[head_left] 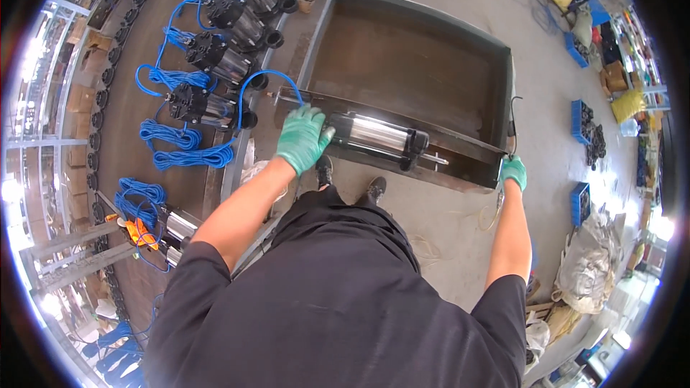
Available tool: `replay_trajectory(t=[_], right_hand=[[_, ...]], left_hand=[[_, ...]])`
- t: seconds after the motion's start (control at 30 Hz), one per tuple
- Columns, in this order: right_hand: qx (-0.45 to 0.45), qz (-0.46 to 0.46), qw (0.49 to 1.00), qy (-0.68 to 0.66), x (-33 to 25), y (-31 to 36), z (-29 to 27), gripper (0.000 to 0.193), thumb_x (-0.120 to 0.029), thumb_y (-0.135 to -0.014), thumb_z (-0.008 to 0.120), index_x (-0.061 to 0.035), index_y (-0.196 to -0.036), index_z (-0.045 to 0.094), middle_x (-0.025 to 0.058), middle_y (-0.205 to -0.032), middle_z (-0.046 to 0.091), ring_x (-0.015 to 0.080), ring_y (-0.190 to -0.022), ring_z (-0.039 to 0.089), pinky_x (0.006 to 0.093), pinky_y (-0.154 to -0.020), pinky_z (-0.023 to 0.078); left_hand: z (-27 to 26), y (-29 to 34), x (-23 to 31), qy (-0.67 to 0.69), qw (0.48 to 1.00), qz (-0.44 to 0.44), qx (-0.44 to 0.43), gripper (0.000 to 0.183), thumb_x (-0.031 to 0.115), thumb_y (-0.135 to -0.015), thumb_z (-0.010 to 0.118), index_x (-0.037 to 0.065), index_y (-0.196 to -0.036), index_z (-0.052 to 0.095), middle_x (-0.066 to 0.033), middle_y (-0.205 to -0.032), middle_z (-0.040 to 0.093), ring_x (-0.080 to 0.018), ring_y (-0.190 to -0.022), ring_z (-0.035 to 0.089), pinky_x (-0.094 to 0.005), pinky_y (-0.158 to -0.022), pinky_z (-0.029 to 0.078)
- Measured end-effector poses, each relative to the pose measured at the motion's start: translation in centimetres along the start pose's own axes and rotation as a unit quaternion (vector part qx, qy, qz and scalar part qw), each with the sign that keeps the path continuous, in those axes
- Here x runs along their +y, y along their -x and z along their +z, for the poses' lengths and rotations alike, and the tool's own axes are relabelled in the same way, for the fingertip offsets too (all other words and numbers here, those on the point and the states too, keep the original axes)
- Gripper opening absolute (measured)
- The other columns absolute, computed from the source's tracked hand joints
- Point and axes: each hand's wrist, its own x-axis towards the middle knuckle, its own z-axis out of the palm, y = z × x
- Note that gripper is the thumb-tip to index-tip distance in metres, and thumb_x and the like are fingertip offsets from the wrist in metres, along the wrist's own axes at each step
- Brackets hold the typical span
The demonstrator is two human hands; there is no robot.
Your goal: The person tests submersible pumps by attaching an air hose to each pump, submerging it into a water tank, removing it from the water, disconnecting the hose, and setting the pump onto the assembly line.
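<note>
A steel-bodied pump (377, 135) with black ends lies on its side along the near edge of a large rectangular metal tank (322, 36). My left hand (302, 138), in a green glove, grips the pump's left end, where a blue cable (272, 73) arcs away to the left. Beyond the pump's right end a short metal rod (435, 159) sticks out. At the tank's near right corner, my gloved right hand (513, 172) is closed; what its fingers hold is hidden. A thin dark hooked line (514, 118) rises just above that hand.
Several similar pumps (230, 65) with coiled blue cables (194, 158) line the bench on my left. More pumps (180, 224) lie nearer me. Blue bins (581, 203) and a pale sack (589, 262) stand on the right. A thin yellowish hose (490, 217) hangs below my right hand.
</note>
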Motion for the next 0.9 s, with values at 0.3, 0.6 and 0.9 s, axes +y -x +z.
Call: replay_trajectory(t=[0.3,0.6,0.9], right_hand=[[0.13,-0.088,0.978,-0.136,-7.8,5.4,-5.1,0.041,-0.033,-0.096,0.061,-0.0047,-0.126,0.059,0.0224,-0.122,0.065,0.0398,-0.111,0.064,0.0492,-0.094,0.052],[0.077,-0.316,0.894,-0.307,-26.4,18.6,-5.1,0.028,-0.025,-0.097,0.064,-0.005,-0.117,0.067,0.0175,-0.113,0.066,0.034,-0.103,0.065,0.0413,-0.093,0.052],[0.069,-0.258,0.941,-0.21,-27.3,19.3,-4.8,0.021,-0.028,-0.095,0.062,-0.0089,-0.1,0.072,0.0144,-0.097,0.07,0.0349,-0.089,0.067,0.0453,-0.08,0.053]], left_hand=[[-4.6,-1.8,-7.0,-0.139,0.955,0.094,-0.244,0.032,0.022,-0.093,0.059,0.011,-0.122,0.066,-0.0127,-0.116,0.068,-0.033,-0.124,0.058,-0.0559,-0.117,0.028],[7.7,0.3,-15.0,0.292,0.896,-0.292,0.164,0.054,0.026,-0.095,0.059,0.0,-0.141,0.046,-0.0326,-0.123,0.062,-0.0468,-0.115,0.06,-0.0477,-0.1,0.048],[5.9,-3.4,-16.5,0.254,0.931,-0.251,0.074,0.039,0.031,-0.103,0.049,0.003,-0.127,0.063,-0.0255,-0.108,0.07,-0.045,-0.102,0.066,-0.0502,-0.09,0.05]])
